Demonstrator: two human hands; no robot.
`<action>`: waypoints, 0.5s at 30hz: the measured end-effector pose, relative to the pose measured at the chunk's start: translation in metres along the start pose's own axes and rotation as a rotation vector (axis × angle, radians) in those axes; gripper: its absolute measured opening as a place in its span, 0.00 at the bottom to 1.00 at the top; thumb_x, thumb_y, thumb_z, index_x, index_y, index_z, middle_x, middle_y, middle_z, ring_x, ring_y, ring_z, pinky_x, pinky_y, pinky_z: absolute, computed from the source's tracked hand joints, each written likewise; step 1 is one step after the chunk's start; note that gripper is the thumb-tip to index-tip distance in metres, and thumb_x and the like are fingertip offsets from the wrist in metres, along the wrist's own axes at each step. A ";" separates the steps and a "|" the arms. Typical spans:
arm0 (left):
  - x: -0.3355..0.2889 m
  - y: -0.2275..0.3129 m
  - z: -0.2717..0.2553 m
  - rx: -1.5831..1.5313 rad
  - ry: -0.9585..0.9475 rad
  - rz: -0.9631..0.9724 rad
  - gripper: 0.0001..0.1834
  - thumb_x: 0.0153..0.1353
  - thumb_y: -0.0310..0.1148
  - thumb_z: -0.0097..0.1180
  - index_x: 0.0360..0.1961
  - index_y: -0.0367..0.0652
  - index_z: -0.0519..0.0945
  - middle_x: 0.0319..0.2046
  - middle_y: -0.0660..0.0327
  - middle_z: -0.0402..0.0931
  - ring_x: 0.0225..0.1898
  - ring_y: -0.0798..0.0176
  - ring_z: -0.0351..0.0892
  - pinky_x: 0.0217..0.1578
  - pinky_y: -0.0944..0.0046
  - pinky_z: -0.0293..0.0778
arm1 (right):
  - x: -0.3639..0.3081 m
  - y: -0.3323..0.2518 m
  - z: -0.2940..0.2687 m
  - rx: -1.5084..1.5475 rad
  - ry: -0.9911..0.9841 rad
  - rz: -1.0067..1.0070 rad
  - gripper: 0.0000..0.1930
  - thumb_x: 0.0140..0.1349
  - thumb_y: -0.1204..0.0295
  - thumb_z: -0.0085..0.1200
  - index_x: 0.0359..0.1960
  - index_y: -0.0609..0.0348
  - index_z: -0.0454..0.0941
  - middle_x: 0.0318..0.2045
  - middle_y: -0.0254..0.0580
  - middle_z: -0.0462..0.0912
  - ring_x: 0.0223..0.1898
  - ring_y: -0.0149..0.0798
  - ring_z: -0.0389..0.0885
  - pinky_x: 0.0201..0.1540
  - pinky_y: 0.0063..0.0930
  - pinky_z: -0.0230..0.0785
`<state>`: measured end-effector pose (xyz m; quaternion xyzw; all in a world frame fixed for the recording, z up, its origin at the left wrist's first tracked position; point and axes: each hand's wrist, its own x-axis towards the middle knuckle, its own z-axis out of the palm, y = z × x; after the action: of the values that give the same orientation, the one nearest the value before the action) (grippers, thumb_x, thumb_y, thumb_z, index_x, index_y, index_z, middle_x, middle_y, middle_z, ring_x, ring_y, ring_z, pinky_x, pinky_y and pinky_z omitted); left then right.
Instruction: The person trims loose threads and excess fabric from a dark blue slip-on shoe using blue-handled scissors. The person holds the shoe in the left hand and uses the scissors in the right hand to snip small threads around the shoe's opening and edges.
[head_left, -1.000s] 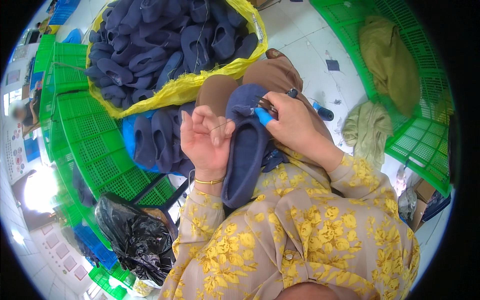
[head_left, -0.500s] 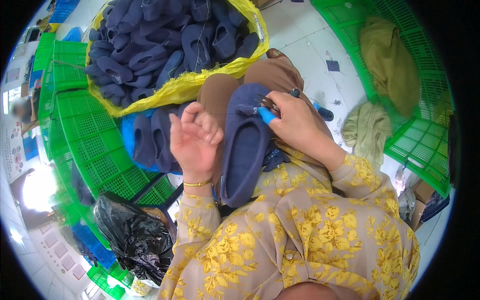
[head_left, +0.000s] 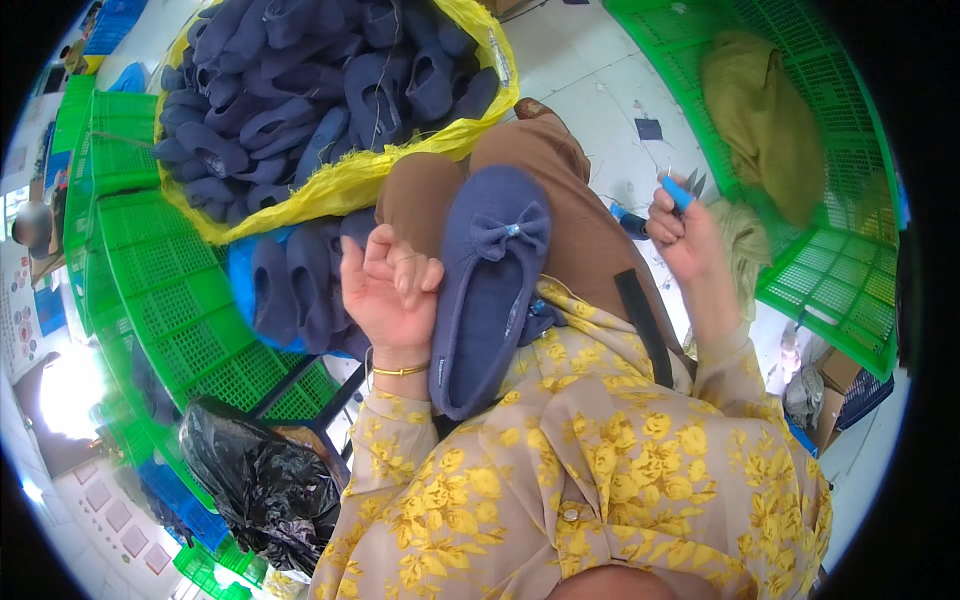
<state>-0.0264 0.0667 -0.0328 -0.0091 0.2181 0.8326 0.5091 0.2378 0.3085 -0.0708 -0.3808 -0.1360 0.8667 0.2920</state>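
Note:
A navy fabric slipper (head_left: 462, 345) lies sole down along my thighs, toe away from me. A bow (head_left: 497, 238) with a small shiny stone sits on its toe. Just left of it, my left hand (head_left: 392, 300) is raised, palm up, fingers loosely curled; a fine pale strand shows beside its wrist. Whatever those fingers hold is too thin to make out. Off to the right, clear of the slipper, my right hand (head_left: 682, 240) is closed round small metal scissors (head_left: 694, 186), points upward. A blue cover wraps one of its fingers.
A yellow-edged sack (head_left: 345, 172) heaped with navy slippers stands ahead left. More slippers (head_left: 300, 280) lie on blue plastic below it. Green crates (head_left: 190, 260) line the left, and another crate (head_left: 840, 265) holds olive cloth (head_left: 760, 125) at right. A black plastic bag (head_left: 255, 480) sits near left.
My right hand has left the slipper's bow and swung out to the right with the scissors, uncovering the bow and its stone. My left hand stays beside the slipper.

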 end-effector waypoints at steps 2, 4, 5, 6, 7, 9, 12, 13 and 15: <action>0.003 0.002 -0.005 0.022 0.107 -0.016 0.19 0.73 0.47 0.40 0.40 0.44 0.77 0.16 0.66 0.60 0.17 0.69 0.57 0.29 0.65 0.59 | -0.012 0.011 0.002 -0.003 0.027 0.042 0.04 0.69 0.73 0.48 0.42 0.56 0.74 0.21 0.31 0.69 0.14 0.21 0.56 0.16 0.17 0.49; 0.008 0.010 -0.003 0.049 0.224 0.010 0.14 0.72 0.41 0.43 0.38 0.44 0.76 0.17 0.68 0.57 0.20 0.69 0.58 0.30 0.65 0.59 | -0.021 0.019 0.007 -0.080 0.018 0.067 0.04 0.68 0.74 0.48 0.41 0.57 0.74 0.21 0.30 0.68 0.14 0.21 0.56 0.16 0.18 0.48; 0.010 0.015 0.003 0.050 0.291 0.052 0.12 0.71 0.40 0.45 0.37 0.44 0.75 0.18 0.68 0.58 0.20 0.70 0.57 0.32 0.64 0.62 | -0.023 0.020 0.007 -0.109 -0.001 0.072 0.04 0.68 0.74 0.48 0.41 0.57 0.74 0.20 0.30 0.68 0.14 0.21 0.56 0.16 0.18 0.49; 0.013 0.021 -0.004 0.136 0.236 0.051 0.09 0.70 0.37 0.47 0.38 0.43 0.75 0.19 0.68 0.61 0.21 0.70 0.60 0.35 0.63 0.66 | -0.026 0.020 0.007 -0.139 -0.020 0.077 0.04 0.68 0.74 0.48 0.41 0.58 0.74 0.20 0.29 0.67 0.14 0.21 0.56 0.16 0.18 0.49; 0.015 0.024 -0.006 0.219 0.184 0.054 0.07 0.69 0.33 0.50 0.39 0.42 0.75 0.21 0.68 0.64 0.22 0.70 0.63 0.38 0.63 0.70 | -0.028 0.021 0.007 -0.174 -0.040 0.087 0.04 0.68 0.74 0.48 0.41 0.58 0.73 0.20 0.29 0.67 0.14 0.21 0.56 0.16 0.18 0.49; 0.020 0.025 -0.006 0.530 0.222 0.101 0.06 0.68 0.28 0.51 0.43 0.39 0.74 0.24 0.65 0.69 0.26 0.68 0.69 0.46 0.59 0.73 | -0.034 0.021 0.012 -0.226 -0.047 0.084 0.04 0.69 0.74 0.48 0.41 0.58 0.73 0.20 0.29 0.67 0.15 0.21 0.56 0.18 0.18 0.50; 0.031 0.029 0.011 0.747 0.263 0.168 0.09 0.66 0.23 0.52 0.46 0.37 0.72 0.29 0.62 0.74 0.32 0.65 0.75 0.50 0.58 0.75 | -0.043 0.019 0.017 -0.304 -0.054 0.085 0.03 0.69 0.74 0.48 0.41 0.58 0.73 0.20 0.29 0.68 0.15 0.21 0.56 0.19 0.18 0.52; 0.033 0.030 0.017 0.779 0.274 0.193 0.09 0.65 0.22 0.53 0.47 0.36 0.72 0.30 0.61 0.75 0.34 0.64 0.76 0.50 0.58 0.75 | -0.046 0.018 0.020 -0.332 -0.062 0.084 0.03 0.69 0.74 0.48 0.41 0.58 0.73 0.21 0.29 0.68 0.15 0.21 0.57 0.20 0.18 0.52; 0.033 0.026 0.028 0.957 0.315 0.260 0.09 0.66 0.27 0.55 0.45 0.35 0.73 0.34 0.60 0.77 0.37 0.66 0.77 0.47 0.64 0.75 | -0.052 0.019 0.019 -0.377 -0.078 0.070 0.03 0.69 0.74 0.49 0.41 0.58 0.73 0.21 0.29 0.68 0.15 0.21 0.57 0.20 0.18 0.52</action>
<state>-0.0582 0.0947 -0.0058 0.1268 0.6475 0.6847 0.3097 0.2440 0.2619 -0.0363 -0.3993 -0.2939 0.8496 0.1798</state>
